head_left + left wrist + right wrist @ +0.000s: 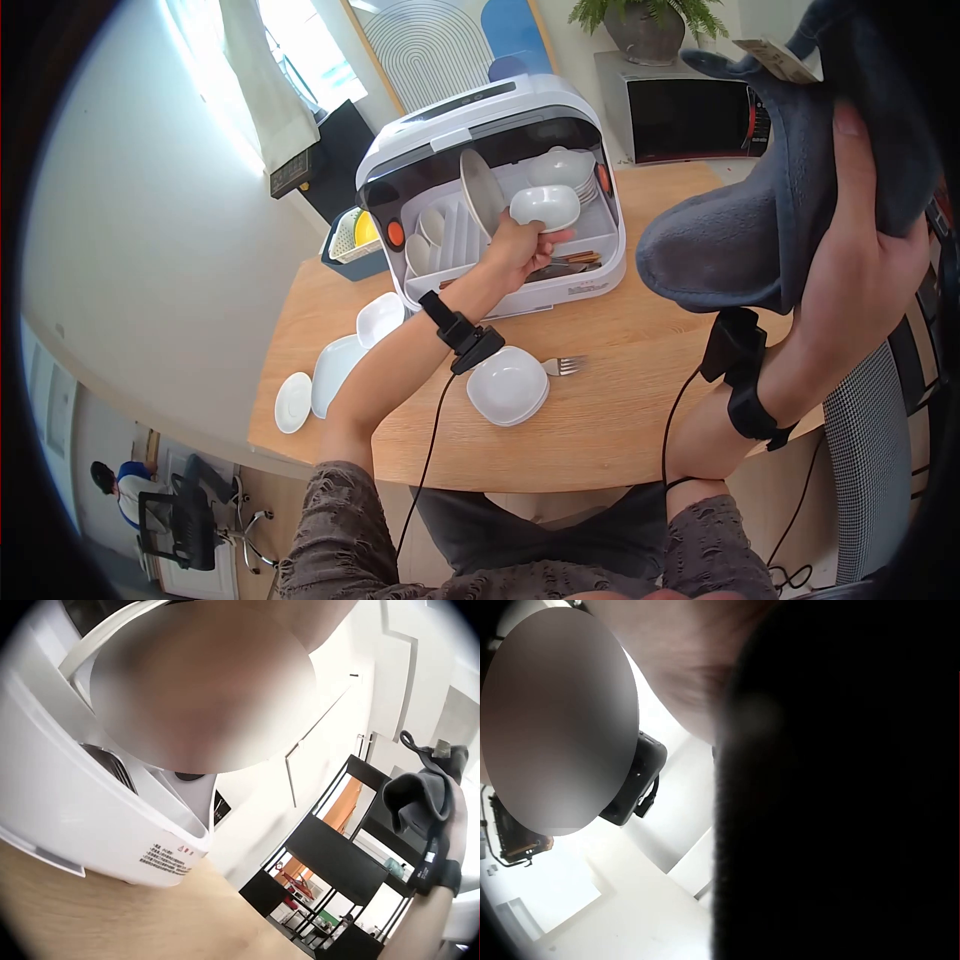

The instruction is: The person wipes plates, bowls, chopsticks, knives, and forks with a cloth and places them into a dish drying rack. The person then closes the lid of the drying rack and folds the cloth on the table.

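Observation:
In the head view my left hand reaches into the opening of a white dish cabinet and grips a small white bowl by its near edge. A large plate stands upright just left of this bowl. More white bowls sit behind it. Raised at the right, my right hand holds a thick grey-blue cloth with a loop and a pale tag. The cloth hides part of that hand. It also shows in the left wrist view, and a dark mass fills half the right wrist view.
Spoons stand in the cabinet's left side, and cutlery lies in its front tray. On the table are stacked square dishes, a fork, a white bowl, a pale tray and a saucer. Cables hang from both wrists.

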